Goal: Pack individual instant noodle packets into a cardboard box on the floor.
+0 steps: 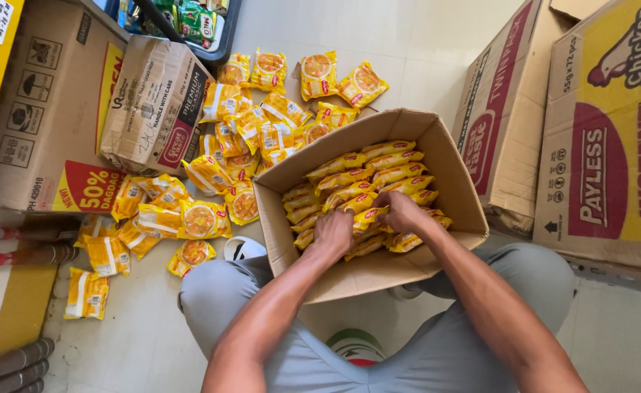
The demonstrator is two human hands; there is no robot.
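Fingertips (378, 211) hidden among yellow packets (368, 171)

Many yellow packets (211, 156) lay loose on the pale tiled floor (145, 327). Beside them stood a large closed carton (44, 109), and a smaller crumpled carton (156, 102) leaned against it. Two tall printed cartons (553, 124) stood opposite. Some dark bottles (14, 362) lay near a yellow strip.

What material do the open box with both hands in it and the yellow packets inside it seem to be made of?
Open box: brown corrugated cardboard, matte; its raw edges and folded flaps show this.
Yellow packets: probably thin plastic film, glossy; they crinkle and catch the light.
The left hand and the right hand press down on the packets; their grip is hidden.
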